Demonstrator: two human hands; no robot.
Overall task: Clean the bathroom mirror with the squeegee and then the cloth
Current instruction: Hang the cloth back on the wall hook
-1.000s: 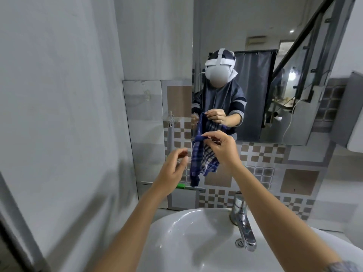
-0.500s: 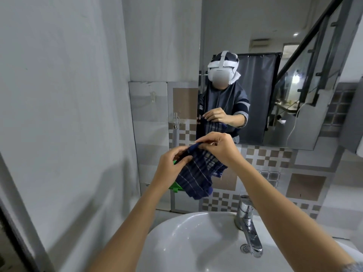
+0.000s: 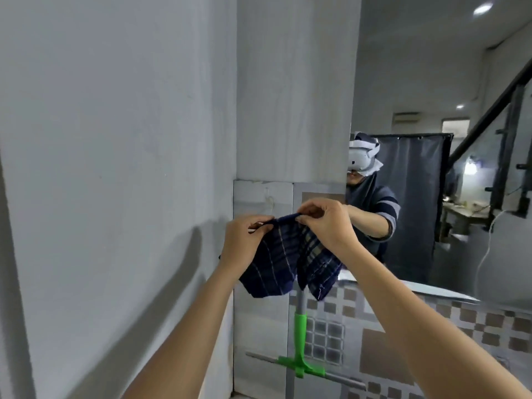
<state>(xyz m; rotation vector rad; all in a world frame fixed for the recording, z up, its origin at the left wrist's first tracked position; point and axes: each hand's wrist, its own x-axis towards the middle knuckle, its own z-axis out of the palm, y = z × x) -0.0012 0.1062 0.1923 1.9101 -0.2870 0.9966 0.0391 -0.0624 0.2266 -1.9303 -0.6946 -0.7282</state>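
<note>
Navy plaid cloth [image 3: 290, 260] is up in front of the tiled wall [image 3: 431, 326], stretched between both hands just left of the mirror [image 3: 431, 125]. Left hand [image 3: 244, 240] has thumb & fingers pressed together on the cloth's top-left edge; right hand [image 3: 328, 223] is pinching the top-right edge w/ thumb and forefinger, other fingers curled. Top hem runs nearly level between the two pinches, the rest hangs down in loose folds, two lower corners pointing toward the floor. Both forearms bare, reaching up from the bottom of the view.

Squeegee [image 3: 300, 341] hangs on the wall right below the cloth: grey shaft upright, green neck, green crossbar w/ the blade at the bottom, tilted a bit down to the right. Top of its shaft is hidden behind the cloth, so can't tell if they touch. No hand on it.

Mirror shows the person's reflection, headset on, striped sleeve [image 3: 385, 208] out toward the cloth. Plain grey wall [image 3: 115, 139] fills the left side.
</note>
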